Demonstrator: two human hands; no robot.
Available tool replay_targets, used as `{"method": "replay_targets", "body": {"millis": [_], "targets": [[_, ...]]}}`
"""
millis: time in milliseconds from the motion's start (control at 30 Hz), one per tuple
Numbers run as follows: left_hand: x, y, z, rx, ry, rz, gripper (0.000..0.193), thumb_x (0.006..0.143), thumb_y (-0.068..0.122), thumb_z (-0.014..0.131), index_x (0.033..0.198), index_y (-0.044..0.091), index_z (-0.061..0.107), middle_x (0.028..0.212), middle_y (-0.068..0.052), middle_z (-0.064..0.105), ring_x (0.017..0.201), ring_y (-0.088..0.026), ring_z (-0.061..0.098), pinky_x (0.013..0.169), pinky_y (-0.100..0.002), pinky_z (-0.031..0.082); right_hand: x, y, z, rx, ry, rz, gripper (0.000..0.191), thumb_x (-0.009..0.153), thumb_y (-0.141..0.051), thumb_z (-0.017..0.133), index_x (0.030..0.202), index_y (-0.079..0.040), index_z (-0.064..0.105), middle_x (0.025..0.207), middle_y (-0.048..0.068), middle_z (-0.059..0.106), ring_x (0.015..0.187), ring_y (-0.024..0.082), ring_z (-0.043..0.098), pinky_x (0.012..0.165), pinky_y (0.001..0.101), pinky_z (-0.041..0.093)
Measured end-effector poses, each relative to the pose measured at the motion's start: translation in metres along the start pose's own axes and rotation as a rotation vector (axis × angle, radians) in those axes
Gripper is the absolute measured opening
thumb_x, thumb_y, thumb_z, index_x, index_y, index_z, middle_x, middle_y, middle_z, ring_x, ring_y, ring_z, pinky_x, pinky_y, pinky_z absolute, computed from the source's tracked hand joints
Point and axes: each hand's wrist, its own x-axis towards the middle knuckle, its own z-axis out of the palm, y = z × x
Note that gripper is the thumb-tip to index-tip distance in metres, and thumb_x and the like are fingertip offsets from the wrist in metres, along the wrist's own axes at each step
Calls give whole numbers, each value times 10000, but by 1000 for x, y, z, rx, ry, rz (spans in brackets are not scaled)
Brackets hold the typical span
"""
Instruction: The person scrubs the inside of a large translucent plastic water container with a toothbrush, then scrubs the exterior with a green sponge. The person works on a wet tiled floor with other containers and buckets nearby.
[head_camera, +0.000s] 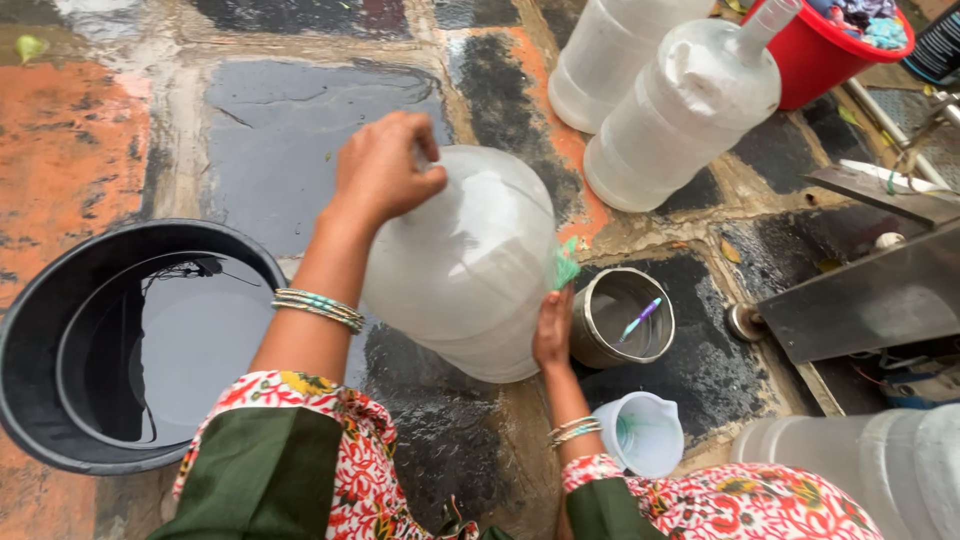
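L hand (383, 168) grips the neck end of a big translucent water jug (470, 265), fingers curled tight round the top; the grip is wrapped closed on it. Jug sits tilted over wet stone floor (290, 130), centre of view, betw. the two forearms. R hand (552, 330) lies against the jug's lower right side, w/ a small green scrub pad (565, 266) pressed to the wall just above the fingers; fingers seem pinched on the pad, though exact hold is partly hidden. Bangles on both wrists, floral sleeves w/ green trim.

Left of the jug: black tub (40, 330) holding dark water, near L elbow but apart from the jug. Right, just beside R hand: steel pot (598, 315) w/ a toothbrush-like stick (640, 319) lying inside. Below that, near R wrist, a pale plastic mug (640, 432), open mouth up. Bottom right corner: another clear jug (850, 470) on its side, partly cut off. Top right: two more translucent jugs (680, 110), close together, one w/ white residue on its shoulder, and a red tub (815, 50) of cloth behind them. Metal frame piece (870, 295) at right edge.
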Motion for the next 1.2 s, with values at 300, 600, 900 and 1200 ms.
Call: {"method": "replay_targets", "body": {"millis": [300, 600, 900, 1200], "targets": [[-4, -16, -8, 47, 16, 25, 201, 732, 298, 830, 849, 165, 735, 965, -77, 694, 887, -322, 661, 752, -450, 518, -78, -54, 65, 78, 176, -325, 788, 1114, -576, 242, 1658, -25, 90, 1754, 169, 58, 1641, 325, 23, 1336, 479, 25], [-5, -28, -7, 42, -53, 88, 230, 776, 301, 875, 891, 151, 743, 1003, -51, 715, 838, -265, 675, 752, -418, 530, -43, -75, 57, -166, 258, -412, 626, 1158, -464, 148, 1648, -85, 238, 1744, 134, 186, 1661, 271, 99, 1377, 467, 62], [-15, -51, -8, 67, -8, 132, 258, 824, 303, 917, 879, 118, 746, 1021, -74, 712, 919, -284, 680, 777, -432, 528, -58, 94, 0, 833, 377, 745, 530, 1072, -428, 336, 1516, -151, 412, 1610, 49, 406, 1489, 248, 367, 1224, 390, 252], [-16, -58, -11, 154, 59, 9, 222, 807, 311, 912, 917, 154, 800, 835, -106, 748, 746, -250, 727, 716, -396, 572, -59, 88, 5, 1260, 353, 1019, 666, 980, -613, 361, 1466, -170, 470, 1537, 61, 492, 1382, 319, 464, 1162, 526, 328]]}}
